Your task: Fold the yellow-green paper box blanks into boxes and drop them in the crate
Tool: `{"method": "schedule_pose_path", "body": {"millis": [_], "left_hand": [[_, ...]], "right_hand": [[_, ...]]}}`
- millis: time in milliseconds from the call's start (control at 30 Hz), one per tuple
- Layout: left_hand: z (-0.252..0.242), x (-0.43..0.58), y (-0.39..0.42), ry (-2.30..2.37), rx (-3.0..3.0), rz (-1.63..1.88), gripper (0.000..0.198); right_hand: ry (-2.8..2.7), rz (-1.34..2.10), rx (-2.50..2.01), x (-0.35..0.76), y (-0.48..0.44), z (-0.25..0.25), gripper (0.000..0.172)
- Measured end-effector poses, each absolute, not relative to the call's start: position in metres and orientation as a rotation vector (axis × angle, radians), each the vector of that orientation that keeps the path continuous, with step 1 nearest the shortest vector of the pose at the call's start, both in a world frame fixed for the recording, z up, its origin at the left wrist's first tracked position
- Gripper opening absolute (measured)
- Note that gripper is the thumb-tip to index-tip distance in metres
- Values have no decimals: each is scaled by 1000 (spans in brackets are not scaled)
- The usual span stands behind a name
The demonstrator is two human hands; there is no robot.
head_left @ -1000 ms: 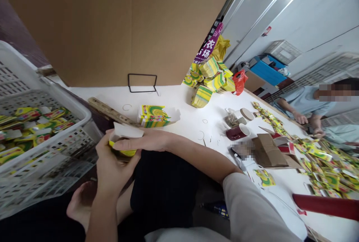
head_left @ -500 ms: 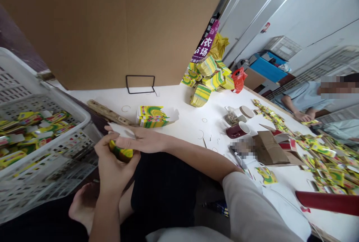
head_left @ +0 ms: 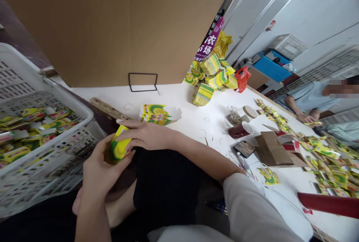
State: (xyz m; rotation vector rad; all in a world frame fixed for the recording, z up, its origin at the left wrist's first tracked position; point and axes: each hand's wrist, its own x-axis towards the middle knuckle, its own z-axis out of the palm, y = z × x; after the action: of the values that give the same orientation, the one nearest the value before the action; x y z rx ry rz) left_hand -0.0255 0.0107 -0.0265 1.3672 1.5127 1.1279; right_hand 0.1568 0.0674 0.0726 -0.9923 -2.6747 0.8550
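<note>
My left hand (head_left: 99, 169) is wrapped round a small yellow-and-green carton (head_left: 117, 146), held over my lap beside the table edge. My right hand (head_left: 146, 134) lies across the top of the same carton, fingers pressed onto its end. A flat stack of the same printed cartons (head_left: 155, 113) lies on the white table (head_left: 182, 122) just beyond my hands. To my left stands a white slotted plastic crate (head_left: 60, 148) holding several finished yellow-green cartons (head_left: 36, 126).
A heap of bundled flat cartons (head_left: 211, 77) sits at the table's far end against a brown cardboard wall (head_left: 126, 25). A dark red mug (head_left: 239, 130), a phone (head_left: 245, 148) and a brown cardboard box (head_left: 273, 152) stand mid-table. Another person (head_left: 311, 98) sits at the right among scattered cartons (head_left: 328, 160).
The carton's white flap, open a second ago, is now folded down under my right hand. My left hand has turned the carton, showing its yellow side.
</note>
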Motion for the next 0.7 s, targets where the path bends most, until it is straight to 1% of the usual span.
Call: {"method": "schedule_pose_path", "body": {"millis": [100,167,267,367,500,533,567,667,700], "left_hand": [[-28,-35,12,1525,1427,1068,70],[-26,-37,11,1549,1510,1033,69],[-20,-34,9,1461,1571,1041,69],[-16,-32,6,1354,1542,1082,67],[-11,-31,-2,1335,1585,1044,62],[-11,-30,-4,1349,1601,1044,62],[-10,-27,-5,1359,1608,1052,62],[-15,-24,5,1302,1507,1155,63],[-19,-27,13,1296,1418,1258,64]], "right_hand": [[-2741,920,-859,160,69,69,24],[-2711,922,-868,161,66,67,21],[-2624,875,-974,164,60,66,28],[-2603,906,-947,169,58,65,20],[-2619,980,-818,168,57,63,17],[-2596,955,-841,166,55,63,20],[-2557,916,-885,164,54,62,28],[-2407,807,-1026,164,56,62,66],[-2349,786,-1084,169,62,63,70]]}}
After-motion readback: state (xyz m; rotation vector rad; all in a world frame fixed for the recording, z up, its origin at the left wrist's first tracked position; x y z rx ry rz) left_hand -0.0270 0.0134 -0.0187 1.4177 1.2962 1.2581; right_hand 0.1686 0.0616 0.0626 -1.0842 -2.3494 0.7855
